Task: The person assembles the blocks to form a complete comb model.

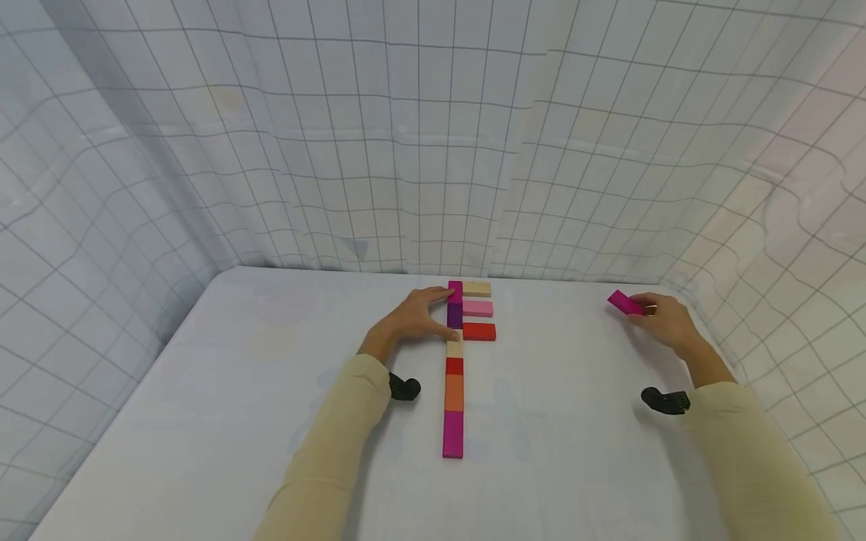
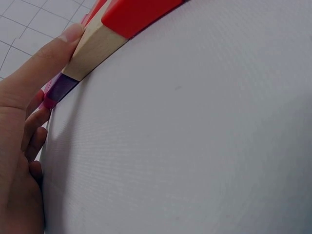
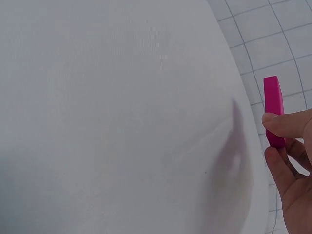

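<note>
A straight row of coloured blocks runs toward the far edge: a magenta block (image 1: pixel 453 434) nearest, then an orange block (image 1: pixel 455 392), a red one, a plain wooden block (image 1: pixel 455 349), a purple block (image 1: pixel 455 315) and a magenta block at the far end. My left hand (image 1: pixel 414 315) lies along the row's left side, its extended thumb touching the wooden block (image 2: pixel 95 48) and its fingers at the far magenta block (image 2: pixel 49 102). Off to the right, my right hand (image 1: pixel 666 321) pinches another magenta block (image 3: pixel 274 100) between thumb and fingers, raised over the table.
Three blocks project rightward from the row's far part: a plain wooden one (image 1: pixel 477 289), a pink one (image 1: pixel 478 309) and a red one (image 1: pixel 479 332). The white table (image 1: pixel 223 391) is enclosed by grid-patterned curtains (image 1: pixel 338 135) at its back and sides.
</note>
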`<state>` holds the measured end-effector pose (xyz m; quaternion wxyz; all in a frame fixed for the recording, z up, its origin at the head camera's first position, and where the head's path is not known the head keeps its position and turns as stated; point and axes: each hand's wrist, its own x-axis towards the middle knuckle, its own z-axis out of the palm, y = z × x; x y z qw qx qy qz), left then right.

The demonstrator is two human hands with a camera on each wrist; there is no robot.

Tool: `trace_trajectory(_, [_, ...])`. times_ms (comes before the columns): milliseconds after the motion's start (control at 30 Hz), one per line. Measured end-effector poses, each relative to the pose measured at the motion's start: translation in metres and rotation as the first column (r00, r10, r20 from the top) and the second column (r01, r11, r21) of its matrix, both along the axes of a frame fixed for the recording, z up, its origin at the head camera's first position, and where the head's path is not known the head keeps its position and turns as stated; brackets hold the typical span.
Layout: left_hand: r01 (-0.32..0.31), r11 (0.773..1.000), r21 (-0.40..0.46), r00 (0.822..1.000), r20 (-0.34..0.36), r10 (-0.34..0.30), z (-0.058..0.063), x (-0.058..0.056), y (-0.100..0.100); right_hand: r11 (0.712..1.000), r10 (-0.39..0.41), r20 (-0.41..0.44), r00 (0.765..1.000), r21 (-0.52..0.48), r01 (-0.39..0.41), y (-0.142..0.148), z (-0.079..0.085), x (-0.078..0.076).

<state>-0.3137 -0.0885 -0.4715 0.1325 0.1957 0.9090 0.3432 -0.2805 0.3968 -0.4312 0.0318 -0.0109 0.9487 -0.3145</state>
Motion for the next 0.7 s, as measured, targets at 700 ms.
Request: trace_trajectory(700, [-0.003, 1.0, 0.0, 1.0, 0.003, 0.003, -0.001, -0.001, 0.001, 0.99, 0.135, -0.012, 0.991, -0.027, -0.135, -0.035, 0.008, -0.005])
